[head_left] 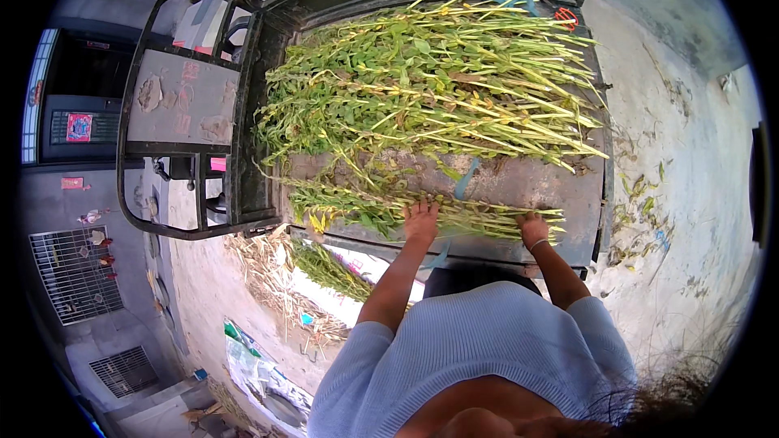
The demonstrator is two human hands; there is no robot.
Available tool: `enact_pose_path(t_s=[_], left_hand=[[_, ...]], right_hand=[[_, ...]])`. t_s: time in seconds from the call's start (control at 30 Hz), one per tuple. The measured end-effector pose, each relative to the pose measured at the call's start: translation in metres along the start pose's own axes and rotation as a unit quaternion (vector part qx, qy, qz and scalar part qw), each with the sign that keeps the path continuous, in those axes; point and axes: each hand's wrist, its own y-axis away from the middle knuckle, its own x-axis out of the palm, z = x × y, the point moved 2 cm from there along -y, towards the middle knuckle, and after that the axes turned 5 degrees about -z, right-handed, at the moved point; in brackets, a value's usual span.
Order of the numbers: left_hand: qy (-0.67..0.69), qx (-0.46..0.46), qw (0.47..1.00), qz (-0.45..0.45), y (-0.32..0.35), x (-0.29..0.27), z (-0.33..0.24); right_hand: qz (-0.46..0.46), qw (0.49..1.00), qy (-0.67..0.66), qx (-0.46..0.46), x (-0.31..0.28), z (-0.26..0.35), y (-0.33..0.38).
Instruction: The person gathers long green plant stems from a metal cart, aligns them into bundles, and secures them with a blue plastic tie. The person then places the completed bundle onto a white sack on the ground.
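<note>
Left hand (421, 222) spread open on a slim bundle of leafy green stalks (479, 214), right hand (533, 229) half-curled over its right end (whether gripping, cannot tell), near edge of rust-stained metal cargo bed (560, 188)

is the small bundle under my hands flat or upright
Flat: the small bundle lies along the metal bed, left hand and right hand on it.
</note>
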Motion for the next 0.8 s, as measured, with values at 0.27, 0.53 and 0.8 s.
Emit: enact_pose_path(t_s=[0.27,0.53,0.8], left_hand=[[0.175,-0.003,0.983,-0.057,-0.057,-0.031,0.065],[0.002,-0.011,0.999,0.052,-0.119,-0.06,0.164],[-0.135,-0.056,0.981,0.13,-0.077,-0.053,0.191]], right_hand=[[0.015,0.999,0.033,0.025,-0.003,0.011,-0.004],[0.059,0.997,-0.011,0.047,-0.04,0.041,0.004],[0.146,0.973,0.074,0.162,0.031,0.04,0.006]])
